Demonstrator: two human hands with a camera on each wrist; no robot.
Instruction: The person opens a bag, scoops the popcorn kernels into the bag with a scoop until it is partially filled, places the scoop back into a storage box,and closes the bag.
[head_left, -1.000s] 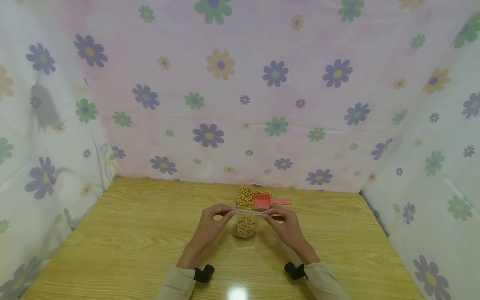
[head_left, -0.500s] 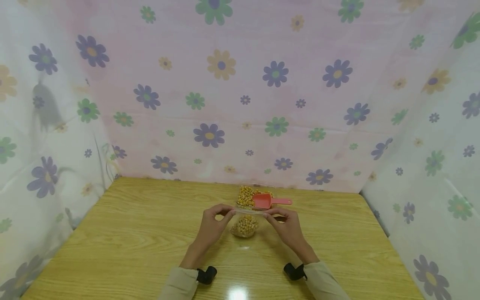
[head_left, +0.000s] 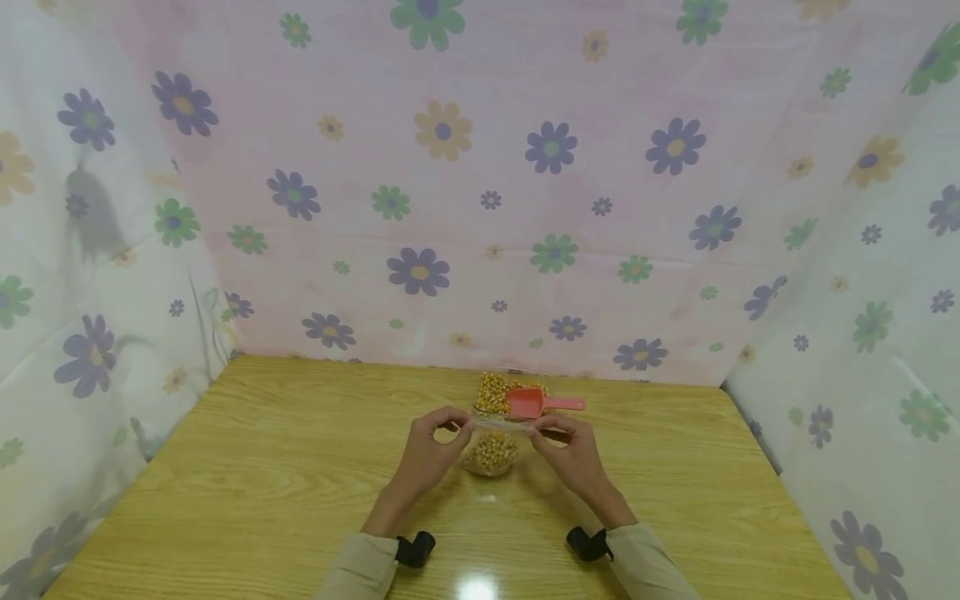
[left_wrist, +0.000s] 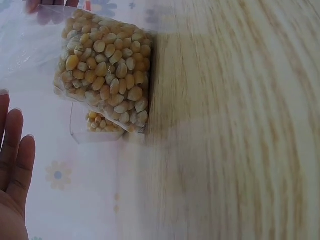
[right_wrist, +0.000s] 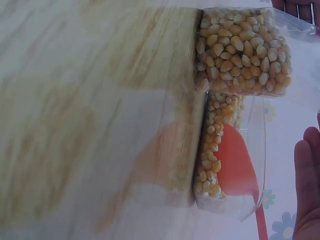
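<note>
A clear plastic bag [head_left: 489, 455] of corn kernels stands upright on the table at the middle of the head view. My left hand [head_left: 429, 450] pinches one top corner of the bag between thumb and fingers. At the opposite corner my right hand [head_left: 573, 457] pinches the same top edge, so the mouth is stretched straight between them. In the left wrist view the kernels [left_wrist: 105, 70] fill the lower part of the bag, which sits at the table surface. The right wrist view shows the bag [right_wrist: 245, 52] from the other side, with some fingers at the frame's edge.
Just behind the bag is a clear tub [right_wrist: 256, 145] of loose corn kernels [head_left: 491, 392]. A red scoop [head_left: 527, 402] lies in it, its handle jutting right over the rim. The wooden table [head_left: 285, 467] meets a flowered curtain [head_left: 480, 275] at the back and sides.
Both hands keep their pinch on the bag's top edge. The left hand has shifted very slightly to the right; bag, tub and scoop stay in place.
</note>
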